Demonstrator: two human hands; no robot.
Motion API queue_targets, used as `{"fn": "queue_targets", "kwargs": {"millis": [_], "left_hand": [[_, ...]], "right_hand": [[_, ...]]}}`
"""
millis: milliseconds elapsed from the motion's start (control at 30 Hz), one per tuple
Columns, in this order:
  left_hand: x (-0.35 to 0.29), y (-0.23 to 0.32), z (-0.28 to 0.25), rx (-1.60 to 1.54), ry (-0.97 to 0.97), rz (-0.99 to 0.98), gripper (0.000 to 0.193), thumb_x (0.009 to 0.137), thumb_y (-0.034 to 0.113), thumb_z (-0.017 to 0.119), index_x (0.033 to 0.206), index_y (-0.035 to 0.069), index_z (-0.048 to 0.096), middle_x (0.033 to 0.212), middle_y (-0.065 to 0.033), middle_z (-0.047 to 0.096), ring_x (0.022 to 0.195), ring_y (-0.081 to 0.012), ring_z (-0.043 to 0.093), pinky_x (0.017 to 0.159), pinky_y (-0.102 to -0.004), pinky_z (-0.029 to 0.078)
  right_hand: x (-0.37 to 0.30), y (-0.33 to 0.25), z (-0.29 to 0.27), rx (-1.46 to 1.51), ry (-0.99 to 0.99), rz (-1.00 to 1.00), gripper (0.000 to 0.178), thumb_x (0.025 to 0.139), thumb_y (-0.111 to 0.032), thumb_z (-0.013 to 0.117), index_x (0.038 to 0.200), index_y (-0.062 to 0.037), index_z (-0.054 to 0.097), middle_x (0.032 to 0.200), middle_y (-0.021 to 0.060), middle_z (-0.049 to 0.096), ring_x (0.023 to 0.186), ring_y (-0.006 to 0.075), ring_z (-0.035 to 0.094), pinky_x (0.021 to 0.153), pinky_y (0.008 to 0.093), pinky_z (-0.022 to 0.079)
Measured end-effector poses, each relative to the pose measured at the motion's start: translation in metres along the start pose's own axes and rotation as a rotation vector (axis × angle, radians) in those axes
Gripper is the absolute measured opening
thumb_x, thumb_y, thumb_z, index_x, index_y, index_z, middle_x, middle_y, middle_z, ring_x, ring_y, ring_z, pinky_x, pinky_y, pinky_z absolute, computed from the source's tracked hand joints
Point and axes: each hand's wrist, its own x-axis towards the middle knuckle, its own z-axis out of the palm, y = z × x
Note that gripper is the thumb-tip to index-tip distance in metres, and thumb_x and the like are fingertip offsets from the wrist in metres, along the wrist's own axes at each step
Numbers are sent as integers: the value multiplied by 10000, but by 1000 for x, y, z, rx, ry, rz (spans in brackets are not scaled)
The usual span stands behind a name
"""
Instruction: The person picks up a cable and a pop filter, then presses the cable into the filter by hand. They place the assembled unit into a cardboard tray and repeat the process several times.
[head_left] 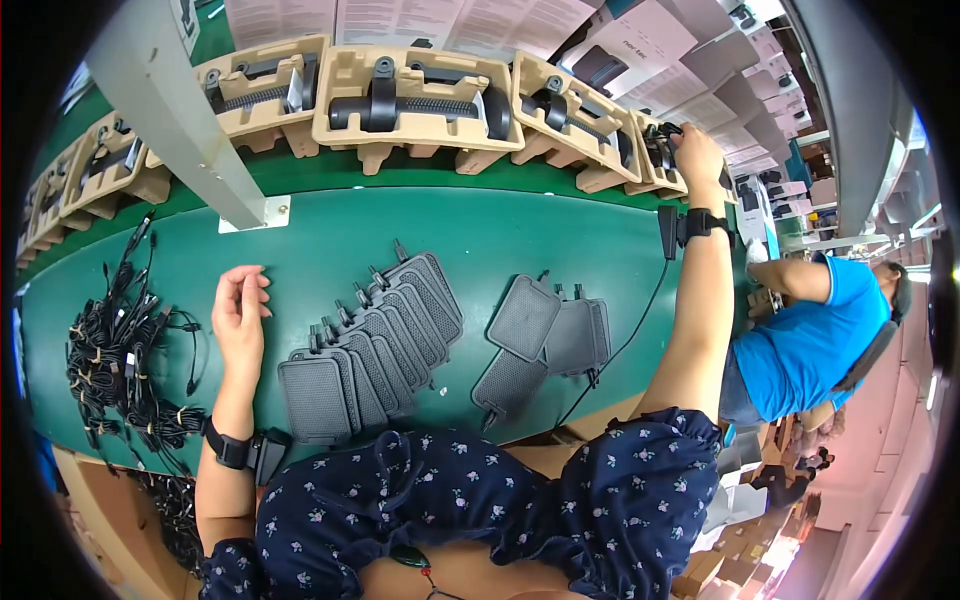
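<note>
Tray (668,182): well right of the metal post (180,115), laid lengthwise along the table (500,215)'s far edge.
Right hand (699,152): nearer one, over the tray, half-curled at its black part (660,150); grip hard to tell.
Left hand (240,298): just below the post's foot, loosely half-open, holding nothing visible.

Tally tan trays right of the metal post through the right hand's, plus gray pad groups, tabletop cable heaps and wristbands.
Tan trays, from the metal post through the one at the right hand: 4
Gray pad groups: 2
Tabletop cable heaps: 1
Wristbands: 2
Total: 9
</note>
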Motion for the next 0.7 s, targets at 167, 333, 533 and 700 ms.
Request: {"fn": "queue_targets", "kwargs": {"millis": [167, 333, 533, 700], "left_hand": [[-2, 7, 2, 37, 2, -12, 143, 920, 124, 461, 988, 29, 543, 836, -7, 548, 673, -36, 472, 520, -151, 383], [-1, 9, 5, 45, 10, -24, 133, 916, 99, 459, 981, 26, 549, 836, -10, 555, 667, -40, 478, 511, -161, 398], [-1, 10, -2, 70, 7, -48, 132, 916, 94, 461, 989, 22, 544, 854, -15, 558, 681, -40, 480, 523, -156, 391], [-2, 14, -1, 88, 9, -63, 132, 914, 91, 464, 990, 19, 545, 857, -18, 559, 683, -43, 481, 527, -158, 393]], "right_hand": [[25, -3, 49, 118, 42, -41, 222, 810, -244, 566, 915, -47, 571, 839, 180, 629, 829, 341, 602, 699, 435, 474], [24, -17, 98, 444, 142, 169, 334, 878, -324, 464, 1029, -40, 554, 928, 202, 616, 857, 360, 591, 734, 462, 456], [20, -12, 84, -167, 68, -46, 375, 883, -387, 423, 911, -83, 641, 965, 116, 594, 940, 320, 547, 793, 436, 437], [54, 13, 87, 145, -453, -62, 346, 832, -329, 513, 939, -23, 635, 959, 213, 603, 899, 358, 582, 796, 416, 459]]}}
